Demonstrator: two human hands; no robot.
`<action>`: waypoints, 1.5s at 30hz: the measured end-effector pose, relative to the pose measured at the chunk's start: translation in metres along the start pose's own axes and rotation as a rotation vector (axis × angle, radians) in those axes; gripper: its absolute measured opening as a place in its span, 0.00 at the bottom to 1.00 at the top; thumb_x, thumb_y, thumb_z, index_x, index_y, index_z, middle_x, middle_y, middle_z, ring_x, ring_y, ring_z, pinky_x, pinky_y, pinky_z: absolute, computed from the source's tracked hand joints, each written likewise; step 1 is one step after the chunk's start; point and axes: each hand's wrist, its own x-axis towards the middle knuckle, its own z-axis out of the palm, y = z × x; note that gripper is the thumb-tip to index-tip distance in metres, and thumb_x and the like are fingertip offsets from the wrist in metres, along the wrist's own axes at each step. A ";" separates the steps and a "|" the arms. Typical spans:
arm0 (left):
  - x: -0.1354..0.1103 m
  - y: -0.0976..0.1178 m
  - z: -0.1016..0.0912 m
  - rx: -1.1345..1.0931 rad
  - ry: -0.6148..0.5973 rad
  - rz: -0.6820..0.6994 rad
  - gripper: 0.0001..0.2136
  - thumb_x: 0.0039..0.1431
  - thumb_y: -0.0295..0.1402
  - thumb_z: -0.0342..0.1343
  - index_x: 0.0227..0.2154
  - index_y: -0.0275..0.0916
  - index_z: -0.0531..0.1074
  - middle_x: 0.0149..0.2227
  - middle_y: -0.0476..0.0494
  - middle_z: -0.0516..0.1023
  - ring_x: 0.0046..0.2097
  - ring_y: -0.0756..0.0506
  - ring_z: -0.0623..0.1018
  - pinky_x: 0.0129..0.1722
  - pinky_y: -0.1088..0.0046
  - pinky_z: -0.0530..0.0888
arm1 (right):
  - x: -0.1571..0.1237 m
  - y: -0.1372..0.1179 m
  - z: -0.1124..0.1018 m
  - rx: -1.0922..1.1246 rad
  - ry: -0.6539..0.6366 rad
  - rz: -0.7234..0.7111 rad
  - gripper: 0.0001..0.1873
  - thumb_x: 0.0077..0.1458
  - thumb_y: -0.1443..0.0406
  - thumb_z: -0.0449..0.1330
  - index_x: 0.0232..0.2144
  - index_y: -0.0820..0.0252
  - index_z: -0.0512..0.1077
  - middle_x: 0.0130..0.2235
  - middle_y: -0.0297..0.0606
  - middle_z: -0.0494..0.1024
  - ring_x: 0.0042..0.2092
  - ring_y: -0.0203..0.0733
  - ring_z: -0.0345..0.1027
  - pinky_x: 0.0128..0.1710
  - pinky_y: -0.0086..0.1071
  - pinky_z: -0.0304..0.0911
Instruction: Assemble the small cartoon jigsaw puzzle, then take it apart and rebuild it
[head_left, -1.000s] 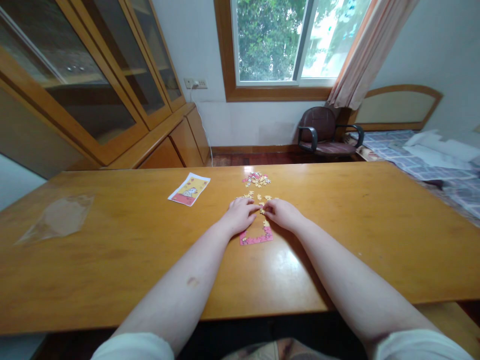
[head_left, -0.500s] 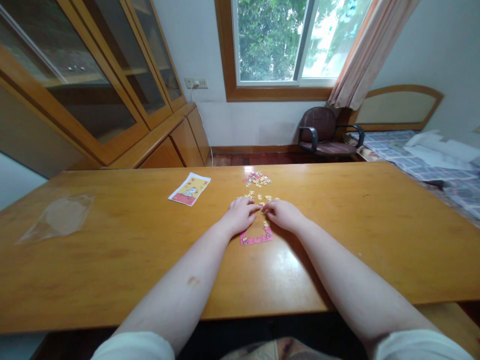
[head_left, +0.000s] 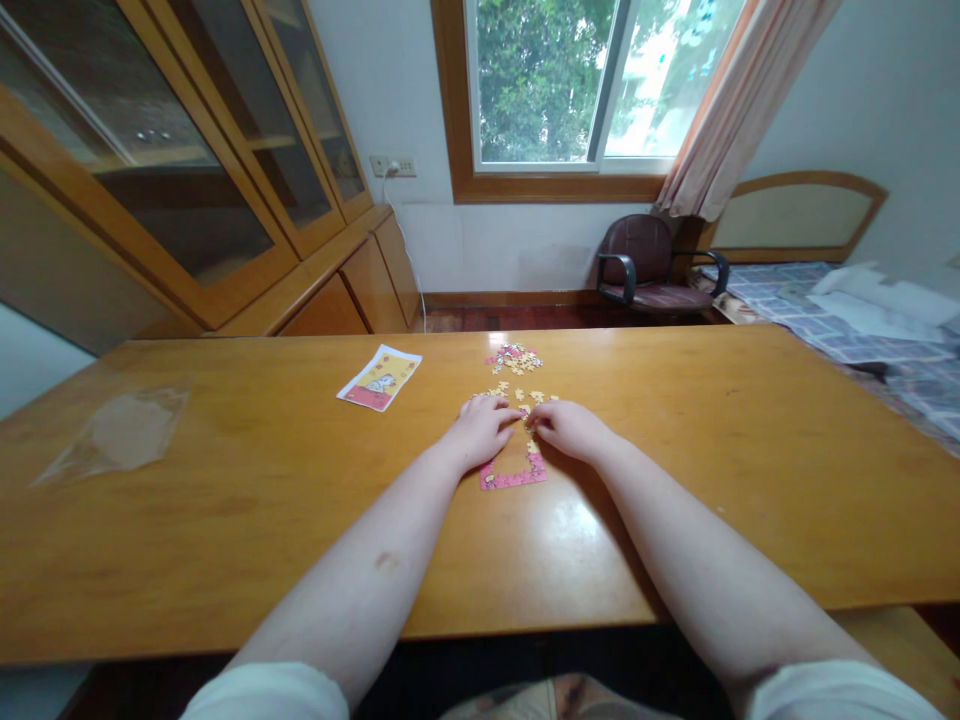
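Note:
A partly joined jigsaw puzzle (head_left: 514, 481) lies on the table, its pink border pieces forming the near edge and yellow pieces running up the right side. My left hand (head_left: 480, 432) rests over its left side, fingers stretched out and thumb apart. On the right side, my right hand (head_left: 571, 431) has its fingertips pinched together at the puzzle's edge; a puzzle piece (head_left: 528, 424) shows partly beneath them. Loose yellow pieces (head_left: 537, 397) lie just beyond both hands. Farther back sits a small pile of mixed pieces (head_left: 516, 358). My hands hide part of the puzzle's sides.
A picture card (head_left: 380, 379) with a yellow and pink print lies left of the pieces on the wooden table (head_left: 285, 510). A clear plastic bag (head_left: 124, 430) is at the far left. Beyond the table stand a chair (head_left: 651, 262), a glass-door cabinet (head_left: 300, 245) and a bed (head_left: 795, 290).
My right fingertips have shifted very slightly at the puzzle's right side. My left hand, the loose pieces and the card have stayed in place.

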 end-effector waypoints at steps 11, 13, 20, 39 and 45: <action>-0.001 0.000 -0.001 -0.018 -0.002 -0.002 0.17 0.60 0.36 0.50 0.51 0.51 0.72 0.53 0.45 0.70 0.54 0.40 0.66 0.56 0.58 0.63 | -0.001 0.004 -0.002 0.028 0.035 0.070 0.12 0.53 0.62 0.60 0.41 0.53 0.75 0.34 0.34 0.79 0.34 0.37 0.70 0.33 0.26 0.60; -0.001 0.000 -0.001 -0.017 -0.001 -0.002 0.17 0.60 0.36 0.51 0.51 0.52 0.72 0.53 0.45 0.70 0.54 0.40 0.66 0.56 0.58 0.63 | 0.000 0.006 -0.003 0.033 0.009 0.084 0.10 0.52 0.60 0.61 0.38 0.53 0.76 0.35 0.35 0.79 0.35 0.37 0.71 0.34 0.26 0.61; -0.001 0.000 0.000 -0.013 -0.001 0.004 0.17 0.60 0.36 0.51 0.52 0.52 0.71 0.53 0.45 0.70 0.54 0.40 0.66 0.56 0.58 0.63 | 0.001 0.005 -0.002 0.036 -0.012 0.084 0.08 0.52 0.62 0.61 0.35 0.54 0.77 0.34 0.35 0.80 0.34 0.37 0.71 0.32 0.25 0.60; 0.000 -0.001 0.002 -0.009 0.008 -0.002 0.17 0.61 0.36 0.51 0.52 0.51 0.72 0.53 0.44 0.70 0.54 0.40 0.67 0.56 0.58 0.63 | 0.002 0.002 0.000 -0.066 0.045 0.034 0.10 0.56 0.61 0.57 0.39 0.54 0.76 0.39 0.37 0.79 0.40 0.39 0.72 0.37 0.28 0.61; -0.001 0.000 0.000 -0.006 0.009 0.004 0.16 0.61 0.36 0.50 0.51 0.51 0.72 0.52 0.45 0.70 0.54 0.40 0.67 0.56 0.59 0.63 | 0.000 0.003 0.000 -0.039 0.038 -0.001 0.11 0.56 0.64 0.55 0.38 0.51 0.77 0.41 0.35 0.80 0.42 0.40 0.72 0.40 0.28 0.61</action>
